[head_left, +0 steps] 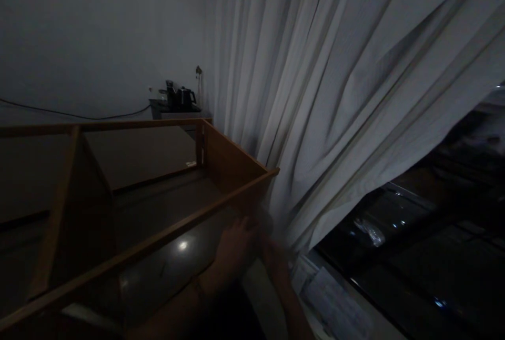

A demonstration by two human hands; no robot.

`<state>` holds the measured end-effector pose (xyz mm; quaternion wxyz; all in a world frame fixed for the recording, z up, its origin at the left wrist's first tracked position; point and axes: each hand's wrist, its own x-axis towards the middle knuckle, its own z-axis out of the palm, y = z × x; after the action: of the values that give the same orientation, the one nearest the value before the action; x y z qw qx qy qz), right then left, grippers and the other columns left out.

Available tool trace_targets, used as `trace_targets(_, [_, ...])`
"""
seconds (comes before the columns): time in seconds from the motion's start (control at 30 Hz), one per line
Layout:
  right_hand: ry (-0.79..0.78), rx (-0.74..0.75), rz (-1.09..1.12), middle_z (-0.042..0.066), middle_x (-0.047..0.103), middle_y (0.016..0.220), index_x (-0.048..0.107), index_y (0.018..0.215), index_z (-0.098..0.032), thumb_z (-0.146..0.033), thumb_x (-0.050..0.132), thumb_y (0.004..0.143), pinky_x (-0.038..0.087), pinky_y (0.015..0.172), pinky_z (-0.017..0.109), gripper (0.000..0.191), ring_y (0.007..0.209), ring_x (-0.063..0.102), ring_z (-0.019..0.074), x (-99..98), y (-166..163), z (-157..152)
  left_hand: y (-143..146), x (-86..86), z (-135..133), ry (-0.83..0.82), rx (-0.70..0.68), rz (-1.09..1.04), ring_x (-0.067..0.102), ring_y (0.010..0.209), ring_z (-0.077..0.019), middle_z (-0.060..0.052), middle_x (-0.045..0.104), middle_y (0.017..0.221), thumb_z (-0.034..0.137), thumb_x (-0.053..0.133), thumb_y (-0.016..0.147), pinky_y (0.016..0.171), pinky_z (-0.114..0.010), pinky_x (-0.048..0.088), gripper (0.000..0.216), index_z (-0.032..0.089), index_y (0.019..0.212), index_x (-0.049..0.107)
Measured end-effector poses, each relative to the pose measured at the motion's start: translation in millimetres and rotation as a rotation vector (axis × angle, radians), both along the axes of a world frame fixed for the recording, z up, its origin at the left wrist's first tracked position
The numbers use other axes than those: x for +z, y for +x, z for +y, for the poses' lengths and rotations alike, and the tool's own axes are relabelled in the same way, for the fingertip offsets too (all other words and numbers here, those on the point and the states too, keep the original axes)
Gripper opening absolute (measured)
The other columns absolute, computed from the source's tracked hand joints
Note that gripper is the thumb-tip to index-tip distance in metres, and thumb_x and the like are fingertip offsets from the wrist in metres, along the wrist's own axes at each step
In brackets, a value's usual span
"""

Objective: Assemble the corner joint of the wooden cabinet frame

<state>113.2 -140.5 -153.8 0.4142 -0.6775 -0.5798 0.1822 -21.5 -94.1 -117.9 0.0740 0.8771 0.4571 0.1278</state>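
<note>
A wooden frame with dividers point(189, 220), like a shelf unit without a top, fills the left and middle of the dim head view. Just below its near right corner is my left hand point(235, 241), fingers pointing up and blurred. My right hand point(275, 263) is close beside it on the right, smeared by motion. Whether either hand touches the frame or holds something small cannot be made out. The white curtain point(315, 119) hangs directly behind and to the right of both hands.
At the back, a black kettle point(184, 97) and other dark items stand on a small cabinet point(175, 115). A dark cable point(94, 118) runs along the wall. Right of my hands, a pale stack point(335, 300) lies by a dark window point(418, 235) with reflections.
</note>
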Motion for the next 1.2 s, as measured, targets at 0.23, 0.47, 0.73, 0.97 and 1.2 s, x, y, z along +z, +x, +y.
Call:
trace_targets(0.23, [-0.020,0.048,-0.005,0.007,0.068,0.073,0.069,0.085,-0.017,-0.058,0.024,0.093,0.043,0.061,0.024,0.061,0.066,0.061,0.0174,-1.0,3,-3,1,-1.0,1,-0.001,0.028,0.009,0.051,0.110,-0.0248,-0.008,0.047,0.133,0.034,0.041,0.091,0.082,-0.036,0.044,0.040,0.039,0.130,0.046])
trace_targets(0.47, [0.024,0.018,0.008,0.004,0.066,0.075,0.064,0.089,-0.017,-0.049,0.033,0.094,0.043,0.063,0.023,0.045,0.067,0.060,0.0152,-2.9,15,-8,2,12.6,-2,-0.006,0.018,0.017,0.054,0.105,-0.0236,-0.008,0.052,0.127,0.035,0.044,0.089,0.079,-0.034,0.045,0.040,0.038,0.129,0.048])
trace_targets(0.73, [0.061,0.040,0.169,0.002,0.061,0.068,0.061,0.080,-0.018,-0.054,0.036,0.091,0.042,0.057,0.022,0.045,0.063,0.056,0.0145,-3.2,1,-3,-1,10.6,-3,-0.023,0.002,0.018,0.047,0.115,-0.0241,-0.008,0.047,0.133,0.033,0.048,0.088,0.089,-0.035,0.042,0.043,0.036,0.130,0.048])
trace_targets(0.97, [-0.007,0.005,0.304,0.000,0.058,0.058,0.060,0.070,-0.019,-0.068,0.033,0.086,0.040,0.048,0.021,0.058,0.052,0.053,0.0129,-11.5,0,-2,0,10.3,-4,-0.039,0.006,0.003,0.046,0.117,-0.0252,-0.010,0.047,0.133,0.034,0.050,0.086,0.090,-0.036,0.042,0.046,0.033,0.132,0.046])
trace_targets(1.2, [0.196,0.006,-0.284,0.007,0.069,0.097,0.064,0.105,-0.023,-0.039,0.049,0.091,0.049,0.077,0.029,0.026,0.087,0.065,0.0192,-9.4,14,-5,0,14.6,-4,-0.060,-0.002,-0.002,0.050,0.112,-0.0228,-0.009,0.046,0.132,0.033,0.047,0.088,0.088,-0.034,0.043,0.044,0.034,0.132,0.045])
